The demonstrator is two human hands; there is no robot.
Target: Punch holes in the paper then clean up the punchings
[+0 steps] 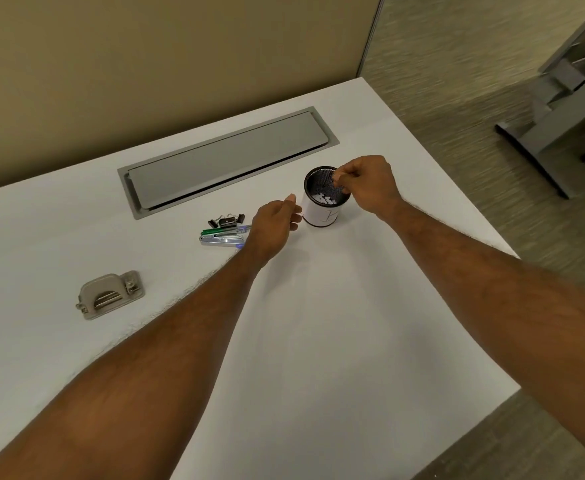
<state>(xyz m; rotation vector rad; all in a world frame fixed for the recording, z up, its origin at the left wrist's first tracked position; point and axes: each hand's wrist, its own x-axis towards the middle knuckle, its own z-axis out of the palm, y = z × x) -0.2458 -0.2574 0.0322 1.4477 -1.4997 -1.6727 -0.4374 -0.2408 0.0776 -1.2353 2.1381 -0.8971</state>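
Observation:
A black mesh cup (322,216) wrapped in white paper stands on the white desk (353,323), with white paper punchings (326,199) lying in its bottom. My right hand (367,183) hovers over the cup's rim, fingertips pinched together above the opening; what they pinch is too small to tell. My left hand (273,225) is just left of the cup, fingers curled with the thumb up, close to the cup's side; whether it touches is unclear. The grey hole punch (111,295) lies far left on the desk, away from both hands.
Black binder clips (227,220), a green pen (223,231) and a silver stapler (220,241) lie left of my left hand. A grey cable hatch (228,159) is set in the desk behind. The desk's right edge drops to a carpeted floor.

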